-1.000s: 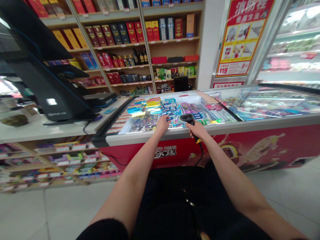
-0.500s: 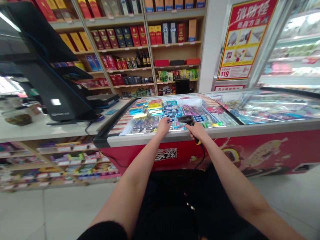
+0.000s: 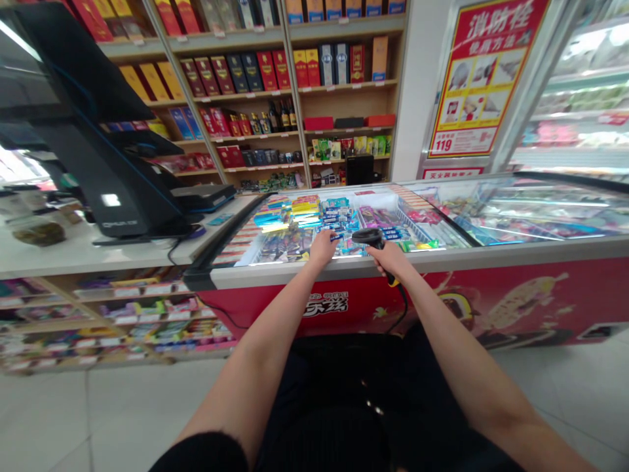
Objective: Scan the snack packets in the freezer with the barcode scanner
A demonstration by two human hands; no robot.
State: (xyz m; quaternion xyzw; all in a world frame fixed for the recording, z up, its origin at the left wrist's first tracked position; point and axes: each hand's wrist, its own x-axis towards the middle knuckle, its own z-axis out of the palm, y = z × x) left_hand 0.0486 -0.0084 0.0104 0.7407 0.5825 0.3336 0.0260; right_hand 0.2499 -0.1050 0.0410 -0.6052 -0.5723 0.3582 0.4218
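My right hand is wrapped round the handle of a black barcode scanner, whose head points over the chest freezer's open bay. Its cable hangs down in front of the red freezer front. My left hand reaches into the same bay and pinches a small blue packet lying among several blue, yellow and purple ice-cream packets. Both forearms stretch forward from my lap.
A black checkout terminal stands on the white counter at left, with snack shelves below. The freezer's glass lids cover its right part. Shelves of boxed bottles and a red poster line the back wall.
Both hands stay almost in place at the freezer's front edge. The camera view has shifted slightly down and right over the second.
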